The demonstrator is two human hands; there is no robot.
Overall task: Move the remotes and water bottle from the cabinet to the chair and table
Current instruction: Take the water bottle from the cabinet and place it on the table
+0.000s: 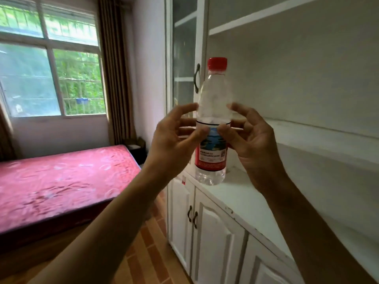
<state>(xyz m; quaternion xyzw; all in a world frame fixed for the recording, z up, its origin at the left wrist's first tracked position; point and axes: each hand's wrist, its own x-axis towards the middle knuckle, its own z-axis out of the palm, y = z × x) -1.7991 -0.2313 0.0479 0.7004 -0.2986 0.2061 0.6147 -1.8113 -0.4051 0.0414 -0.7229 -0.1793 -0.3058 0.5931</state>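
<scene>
Holding water bottle (213, 95) two-handed at the cabinet

I see the left hand (176, 138) and right hand (254, 140) both gripping it mid-body, thumbs pressed on the top edge of the label, fingers curled round the far side. Bottle is upright, red cap (217, 63) on. Its base is over the front edge of the white cabinet (246, 201) counter; can't tell if it touches. Glass door (182, 48) is just behind. Red-covered bed (61, 177) and window (51, 64) are off to the left.

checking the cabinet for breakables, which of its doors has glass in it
The tall upper door, partly behind the water bottle. It has glass panes, while the lower doors under the counter are solid white panels.
</scene>
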